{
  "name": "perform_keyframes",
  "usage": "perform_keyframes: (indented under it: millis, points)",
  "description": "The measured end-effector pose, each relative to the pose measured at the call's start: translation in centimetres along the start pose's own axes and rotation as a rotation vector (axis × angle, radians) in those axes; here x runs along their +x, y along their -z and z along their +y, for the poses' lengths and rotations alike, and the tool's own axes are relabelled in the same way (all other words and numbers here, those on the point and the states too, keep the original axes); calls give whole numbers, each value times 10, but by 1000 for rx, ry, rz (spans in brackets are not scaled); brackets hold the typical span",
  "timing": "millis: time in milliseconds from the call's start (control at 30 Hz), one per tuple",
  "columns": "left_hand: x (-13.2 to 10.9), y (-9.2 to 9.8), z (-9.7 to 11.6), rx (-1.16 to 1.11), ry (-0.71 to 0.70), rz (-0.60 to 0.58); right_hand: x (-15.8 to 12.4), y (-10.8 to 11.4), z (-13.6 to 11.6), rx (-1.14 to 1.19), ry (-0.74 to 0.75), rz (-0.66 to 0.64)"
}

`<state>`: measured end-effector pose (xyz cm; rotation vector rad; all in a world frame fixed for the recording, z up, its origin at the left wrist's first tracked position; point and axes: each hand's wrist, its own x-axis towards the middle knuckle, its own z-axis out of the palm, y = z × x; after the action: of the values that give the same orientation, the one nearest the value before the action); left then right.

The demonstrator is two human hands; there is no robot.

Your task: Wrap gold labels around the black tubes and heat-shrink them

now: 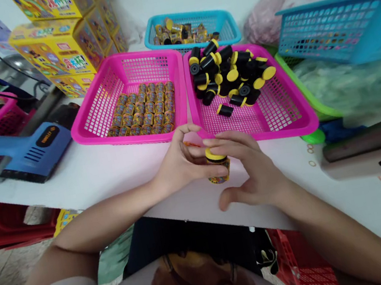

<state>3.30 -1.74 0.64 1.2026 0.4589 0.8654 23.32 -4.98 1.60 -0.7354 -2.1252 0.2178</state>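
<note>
A left hand (181, 163) pinches a yellow-capped canister with a printed wrapper (220, 176) between thumb and fingers above a white table (126, 176), just in front of two pink baskets. The right hand (256, 168) is loosely curved, its fingers at the cap and its thumb held well clear; how hard they press cannot be told. The canister could tip or slip if those fingers push sideways, since only the left hand appears to have a full hold. A bump against the nearby basket rims might also jar it loose.

The left pink basket (131, 141) holds small printed canisters (144, 111) in close rows, leaving space along its left side. The right pink basket (310, 119) carries a jumbled heap of black canisters with yellow caps (232, 76), mostly toward the back. Behind them, a light-blue basket (235, 29) contains mixed yellow and black pieces. At far left, yellow and black items fill another pink basket (6, 123), near a blue handheld power tool (39, 149); yellow printed cartons (49, 54) stand stacked beyond.
</note>
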Motion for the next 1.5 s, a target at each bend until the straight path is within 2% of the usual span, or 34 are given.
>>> perform_keyframes:
  millis: [100,233,400,600,733,867,933,1033,1100,1167,1200,1267,1300,1367,1433,1500]
  points:
    - [4,-4,-13,-76,2,-18,-1,-6,-3,-88,-27,28]
    - [4,-12,-20,-80,19,-140,-1,-13,-9,-179,34,133]
    - [-1,-11,-5,-63,11,-202,-1,-16,-15,-276,114,177]
    - [-5,-7,4,-11,-37,-302,1,-15,-16,-151,137,171]
    - [-3,-5,-2,222,-135,-215,-5,-12,-11,-308,218,179]
    - [-4,-6,-3,504,-320,-93,-12,-15,-7,-444,266,142]
    - [-7,-9,4,634,-391,-34,-12,-16,-9,-475,252,146]
    - [-13,-6,30,805,-356,41,-3,-11,-10,-481,205,179]
    - [-11,6,54,909,-292,84,10,1,-2,-498,118,202]
    - [-1,28,81,1050,-273,147,27,17,21,-508,-39,147]
    - [8,44,93,1135,-273,196,37,24,37,-502,-142,58]
    - [33,79,115,1326,-252,295,56,32,76,-507,-332,-225]
    - [47,98,123,1398,-202,361,66,32,95,-557,-398,-382]
    - [78,134,135,1472,-13,437,81,27,127,-652,-498,-648]
    - [106,165,139,1500,144,520,90,19,142,-669,-549,-805]
    - [127,190,137,1520,219,589,92,16,141,-643,-556,-839]
